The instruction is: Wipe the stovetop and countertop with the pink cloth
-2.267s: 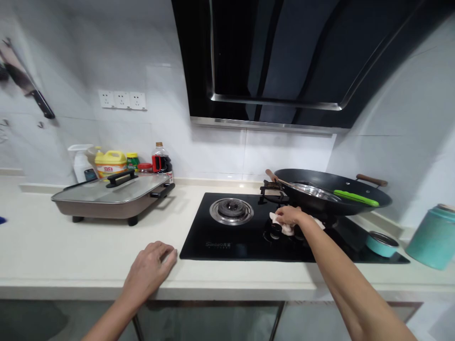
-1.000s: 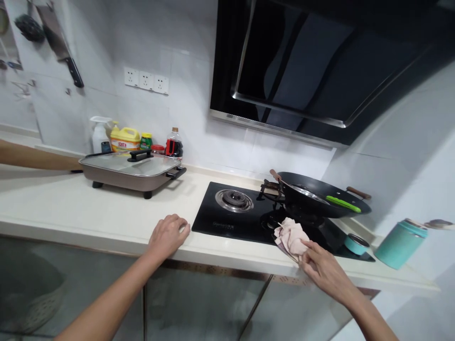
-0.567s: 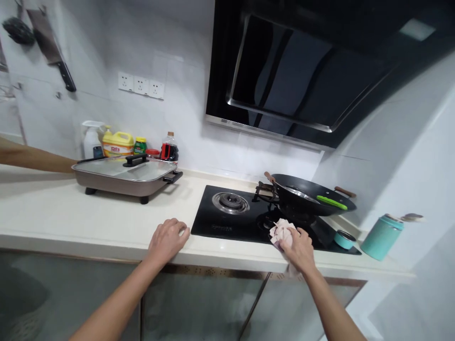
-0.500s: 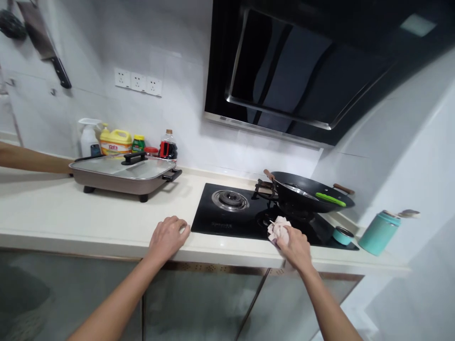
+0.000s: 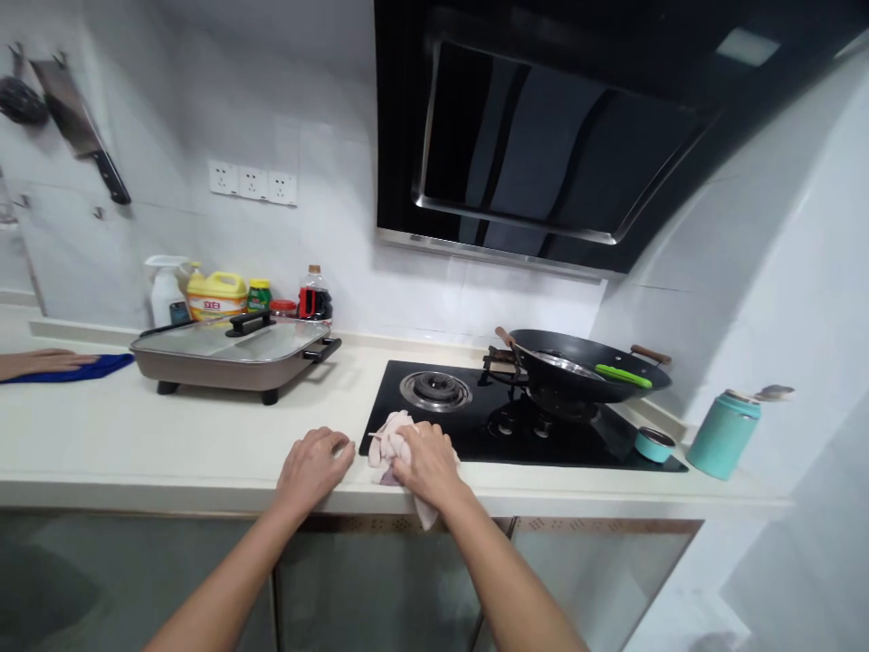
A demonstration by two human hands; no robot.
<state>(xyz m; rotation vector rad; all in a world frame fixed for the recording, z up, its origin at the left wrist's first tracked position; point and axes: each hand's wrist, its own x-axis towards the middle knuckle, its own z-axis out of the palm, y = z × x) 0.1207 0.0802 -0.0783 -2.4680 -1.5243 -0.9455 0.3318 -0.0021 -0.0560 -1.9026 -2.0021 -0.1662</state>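
Note:
My right hand (image 5: 433, 460) presses a crumpled pale pink cloth (image 5: 388, 444) against the front left edge of the black gas cooktop (image 5: 479, 442). One corner of the cloth hangs over the counter's front edge. My left hand (image 5: 312, 468) rests on the white countertop (image 5: 204, 444) just left of the cooktop, its fingers loosely bent, the thumb apart, and nothing held. Behind the cloth lies a round burner (image 5: 435, 389). On the right burner sits a black wok (image 5: 584, 371) with wooden handles and a green-handled utensil (image 5: 623, 376) in it.
A lidded electric pan (image 5: 224, 362) stands on the left, with a spray bottle (image 5: 167, 294) and other bottles behind it. At far left another person's hand (image 5: 51, 362) lies on a blue cloth (image 5: 105, 365). A turquoise flask (image 5: 723, 435) and its cup (image 5: 654, 445) are right. The range hood (image 5: 543, 145) overhangs.
My right hand has slid the pink cloth leftward along the cooktop's front edge, near my left hand, which has hardly moved. The other person's arm has drawn back left, showing a blue cloth.

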